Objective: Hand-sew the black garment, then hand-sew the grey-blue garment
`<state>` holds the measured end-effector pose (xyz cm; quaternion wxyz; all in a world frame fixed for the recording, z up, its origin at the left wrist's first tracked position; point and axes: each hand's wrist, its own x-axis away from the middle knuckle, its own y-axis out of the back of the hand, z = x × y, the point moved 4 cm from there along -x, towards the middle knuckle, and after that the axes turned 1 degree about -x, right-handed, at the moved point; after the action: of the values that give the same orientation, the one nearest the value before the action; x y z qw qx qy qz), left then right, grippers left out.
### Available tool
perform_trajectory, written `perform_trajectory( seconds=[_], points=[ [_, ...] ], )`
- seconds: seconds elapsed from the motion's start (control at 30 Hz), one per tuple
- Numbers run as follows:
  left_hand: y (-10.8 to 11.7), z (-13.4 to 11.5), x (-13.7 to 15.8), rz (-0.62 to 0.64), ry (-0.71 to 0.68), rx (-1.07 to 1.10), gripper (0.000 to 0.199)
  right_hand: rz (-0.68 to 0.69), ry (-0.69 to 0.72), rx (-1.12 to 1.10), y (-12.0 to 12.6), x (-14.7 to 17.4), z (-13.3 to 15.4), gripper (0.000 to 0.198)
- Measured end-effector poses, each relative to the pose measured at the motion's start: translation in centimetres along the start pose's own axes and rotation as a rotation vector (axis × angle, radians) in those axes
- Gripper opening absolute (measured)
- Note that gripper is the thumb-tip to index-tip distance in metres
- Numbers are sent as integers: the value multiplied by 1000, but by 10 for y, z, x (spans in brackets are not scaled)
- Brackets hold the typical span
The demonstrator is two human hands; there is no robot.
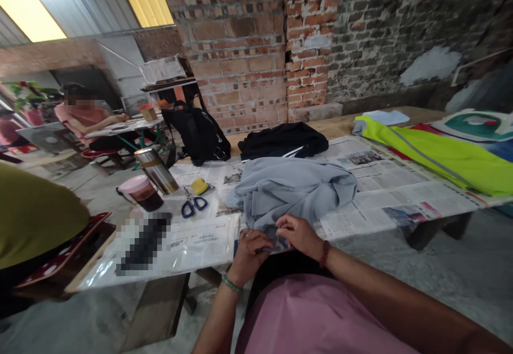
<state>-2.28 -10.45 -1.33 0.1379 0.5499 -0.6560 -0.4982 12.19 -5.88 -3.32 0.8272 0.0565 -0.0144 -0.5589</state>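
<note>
A light grey-blue garment (296,183) lies bunched on the newspaper-covered table, its near part hanging toward my lap. My left hand (250,252), with a green bead bracelet, has its fingers curled in on the garment's near edge. Close beside it, my right hand (298,234), with a red bead bracelet, pinches the same edge between thumb and fingers. Whatever small thing might sit between the fingertips is too small to make out. To the left lie blue-handled scissors (194,205) and a small yellow item (199,186).
A lidded cup of dark drink (142,193) and a steel flask (156,170) stand left. A black backpack (196,132) and black clothing (284,139) lie behind; a neon-yellow garment (436,154) and an iron (476,124) are right. People sit at left, one close by.
</note>
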Motion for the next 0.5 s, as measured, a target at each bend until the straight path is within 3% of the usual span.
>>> perform_trajectory(
  seconds=[0.07, 0.5],
  points=[
    [0, 0, 0, 4, 6, 6, 22, 13, -14, 10, -3, 1, -1, 10],
    [-2, 5, 1, -11, 35, 21, 17, 39, -13, 148, -5, 4, 5, 13]
  ],
)
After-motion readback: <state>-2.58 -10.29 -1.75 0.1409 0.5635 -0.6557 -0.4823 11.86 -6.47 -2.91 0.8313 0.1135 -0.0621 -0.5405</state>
